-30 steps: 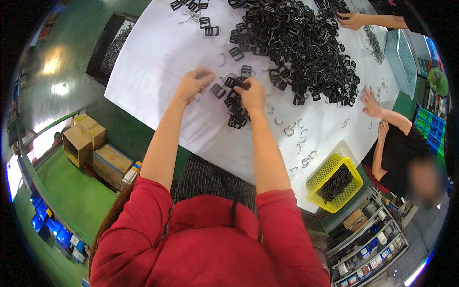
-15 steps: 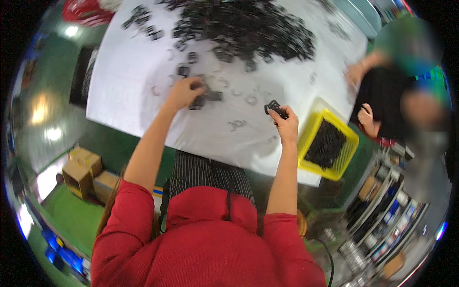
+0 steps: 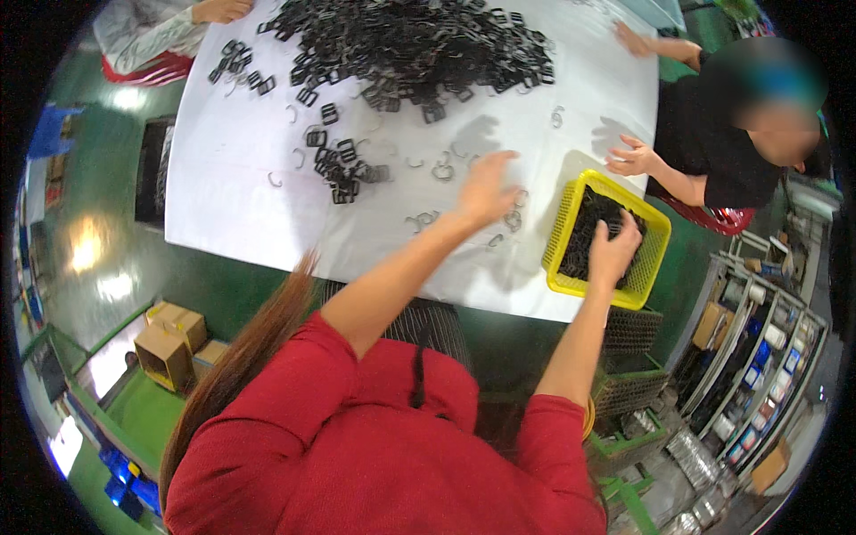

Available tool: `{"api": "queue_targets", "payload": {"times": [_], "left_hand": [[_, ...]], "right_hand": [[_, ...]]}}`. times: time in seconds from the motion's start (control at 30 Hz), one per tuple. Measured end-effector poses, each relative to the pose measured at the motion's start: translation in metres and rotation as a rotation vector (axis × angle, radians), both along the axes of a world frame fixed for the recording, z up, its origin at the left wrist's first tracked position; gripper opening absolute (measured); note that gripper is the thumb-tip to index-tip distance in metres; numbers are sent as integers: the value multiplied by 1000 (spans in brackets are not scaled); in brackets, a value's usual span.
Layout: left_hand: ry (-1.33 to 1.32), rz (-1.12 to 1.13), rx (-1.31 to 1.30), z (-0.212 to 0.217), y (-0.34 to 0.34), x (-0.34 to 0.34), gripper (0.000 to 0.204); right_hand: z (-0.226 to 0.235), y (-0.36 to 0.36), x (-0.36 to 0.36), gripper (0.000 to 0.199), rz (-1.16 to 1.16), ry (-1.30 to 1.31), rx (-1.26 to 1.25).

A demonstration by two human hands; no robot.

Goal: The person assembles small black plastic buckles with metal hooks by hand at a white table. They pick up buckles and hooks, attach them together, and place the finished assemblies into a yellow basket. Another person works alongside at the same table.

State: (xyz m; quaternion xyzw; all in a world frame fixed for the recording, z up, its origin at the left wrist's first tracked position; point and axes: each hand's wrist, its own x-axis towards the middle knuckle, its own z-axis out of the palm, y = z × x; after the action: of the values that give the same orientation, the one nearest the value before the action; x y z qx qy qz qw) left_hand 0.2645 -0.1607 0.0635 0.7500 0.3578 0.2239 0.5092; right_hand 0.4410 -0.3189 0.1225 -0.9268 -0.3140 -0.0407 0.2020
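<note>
Reaching down into the yellow plastic mesh basket (image 3: 646, 234) at the near right table edge, the right hand (image 3: 613, 254) is laid on the black buckles inside, whether pinching any cannot be told. Left of it, the left hand (image 3: 486, 189) is spread over loose metal rings (image 3: 510, 219). Farther off, a small cluster of black plastic buckles (image 3: 341, 168) is kept within reach, the large heap (image 3: 419, 45) beyond.

head camera looks down, perhaps slightly rightward.
</note>
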Motion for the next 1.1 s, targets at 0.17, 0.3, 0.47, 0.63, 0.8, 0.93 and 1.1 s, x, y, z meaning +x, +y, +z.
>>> {"api": "queue_targets", "payload": {"times": [0.17,0.3,0.47,0.63,0.8,0.93,1.1], "left_hand": [[528,379,285,-41,48,-157,53],[647,378,241,-43,61,-206,54],[224,542,65,-74,107,-251,35],[560,56,-174,-31,171,-280,36],[679,321,127,-41,202,-234,37],[553,452,440,-79,206,-205,37],[396,243,-203,-67,223,-208,32]], "right_hand": [[-86,113,-146,35,501,461,-49],[-112,180,-249,37,508,477,-214],[-157,224,-263,38,661,701,-36],[-118,231,-212,38,403,1054,-166],[-95,228,-195,35,227,1357,-40],[-89,222,-193,31,176,1223,-114],[-89,220,-177,31,96,1306,-54]]}}
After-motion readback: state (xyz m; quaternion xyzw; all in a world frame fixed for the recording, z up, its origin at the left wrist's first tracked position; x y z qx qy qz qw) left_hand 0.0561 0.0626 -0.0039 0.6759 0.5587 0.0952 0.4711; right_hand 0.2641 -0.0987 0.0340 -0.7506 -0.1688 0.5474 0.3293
